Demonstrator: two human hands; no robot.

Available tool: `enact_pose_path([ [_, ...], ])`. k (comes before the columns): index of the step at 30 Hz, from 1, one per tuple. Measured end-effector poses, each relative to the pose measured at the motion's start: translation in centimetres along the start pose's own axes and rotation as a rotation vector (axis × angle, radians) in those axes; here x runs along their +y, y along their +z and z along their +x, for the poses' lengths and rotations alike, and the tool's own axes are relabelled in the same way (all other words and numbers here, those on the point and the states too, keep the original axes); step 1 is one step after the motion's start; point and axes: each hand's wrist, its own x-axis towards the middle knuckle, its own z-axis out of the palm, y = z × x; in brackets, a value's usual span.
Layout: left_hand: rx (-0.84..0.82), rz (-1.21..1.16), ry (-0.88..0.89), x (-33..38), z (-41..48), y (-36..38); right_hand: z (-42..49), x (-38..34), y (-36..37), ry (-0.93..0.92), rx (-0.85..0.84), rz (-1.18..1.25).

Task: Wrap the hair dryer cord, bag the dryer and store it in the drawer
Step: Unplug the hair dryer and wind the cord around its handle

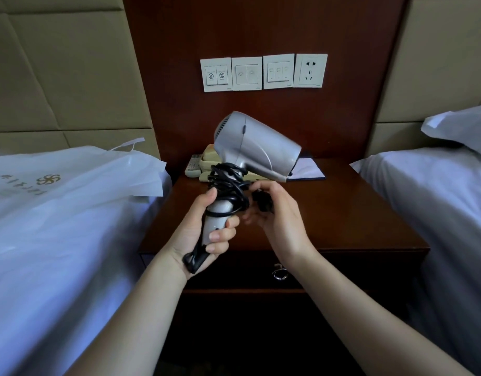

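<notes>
A silver hair dryer (257, 146) is held upright above the nightstand, nozzle pointing right. My left hand (206, 226) grips its handle near the bottom. The black cord (228, 183) is looped several times around the upper handle. My right hand (277, 210) holds the black plug (262, 202) at the cord's end, just right of the handle. A white bag (79, 175) with a gold logo lies on the left bed. The drawer (342, 270) with a metal ring pull (279, 272) is shut in the nightstand's front.
The dark wooden nightstand (342, 213) holds a beige telephone (209, 161), a remote control (193, 165) and a notepad (307, 169) at the back. White beds flank it left (57, 253) and right (437, 199). Switch plates and a wall socket (310, 70) sit on the panel above.
</notes>
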Motion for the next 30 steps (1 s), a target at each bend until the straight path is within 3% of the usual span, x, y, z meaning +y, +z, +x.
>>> enact_pose_path([
  [11,0.127,0.125,-0.051,-1.0,0.5,0.8,-1.2,-0.3,-0.9,-0.314,-0.008,-0.381],
  [18,0.209,0.228,-0.082,-0.9,0.2,0.8,-0.9,-0.5,-1.1,-0.268,0.004,-0.402],
  [22,0.427,0.599,0.077,0.2,2.0,-0.5,-1.4,-0.6,-1.1,-0.225,-0.064,-0.494],
  [24,0.428,0.708,0.024,0.1,1.6,-0.6,-1.5,-0.7,-1.2,-0.214,-0.07,-0.53],
  [27,0.441,0.589,-0.008,-0.3,1.0,1.4,-1.4,-0.7,-1.2,-0.197,-0.049,-0.54],
  [30,0.452,0.625,0.108,-0.9,0.1,1.2,-1.1,-0.8,-1.2,-0.126,-0.01,-0.533],
])
